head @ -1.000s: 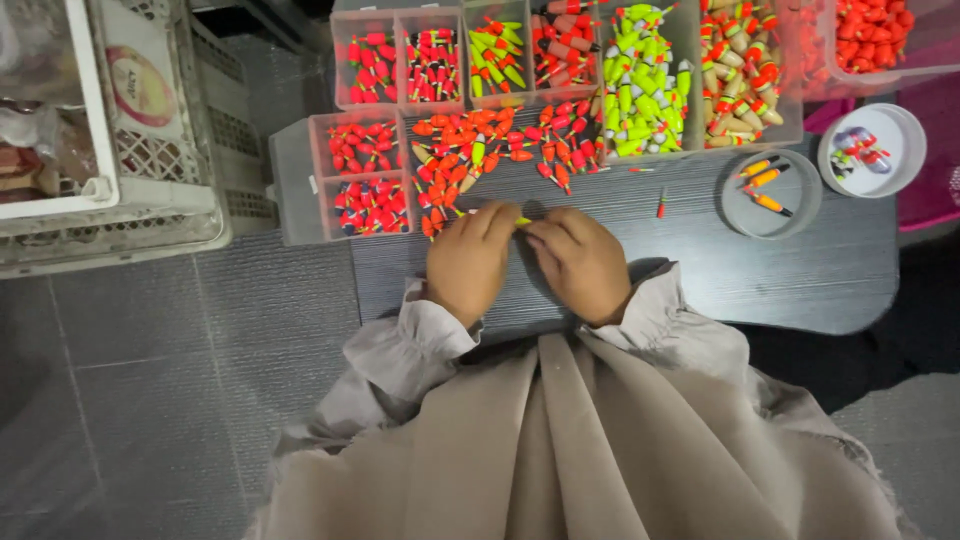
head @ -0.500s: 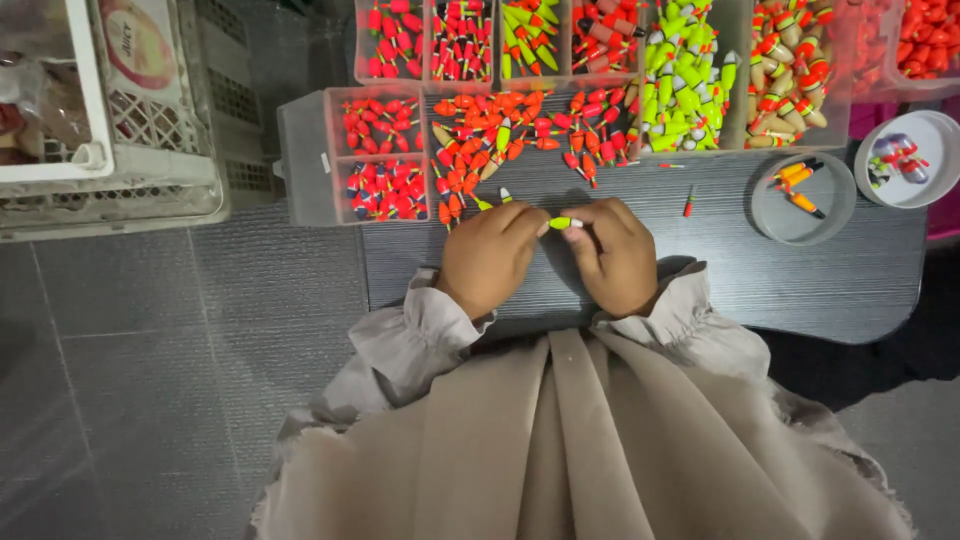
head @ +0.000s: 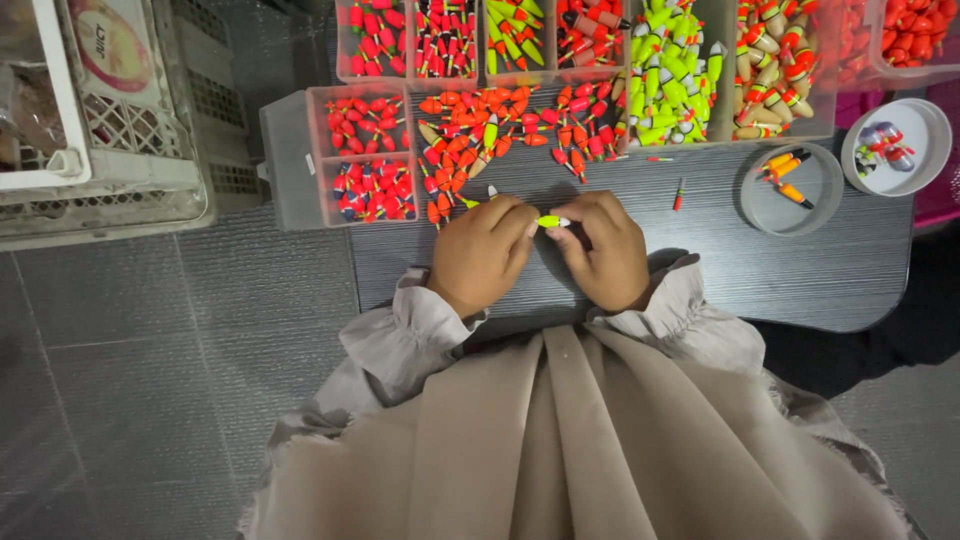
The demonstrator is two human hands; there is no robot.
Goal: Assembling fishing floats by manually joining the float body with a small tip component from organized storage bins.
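Since a moment ago your left hand [head: 487, 253] and right hand [head: 603, 250] sit lower below the clear compartment tray [head: 300, 160], fingers pinched together on the small yellow-green float [head: 549, 221]; assembly seems underway, needing steady pressure.

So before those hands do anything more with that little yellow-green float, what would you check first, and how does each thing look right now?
1. Float held by both hands: ok. The yellow-green float sits between the fingertips of the left hand and the right hand.
2. Float in one piece: cannot tell, fingers cover its ends.
3. Bare work surface under the hands: ok, the dark table is bare there.
4. Loose pieces nearby: not ok, a small red stick lies loose on the table.
5. Sorted trays within view: ok, the clear compartment box stands just beyond the hands.
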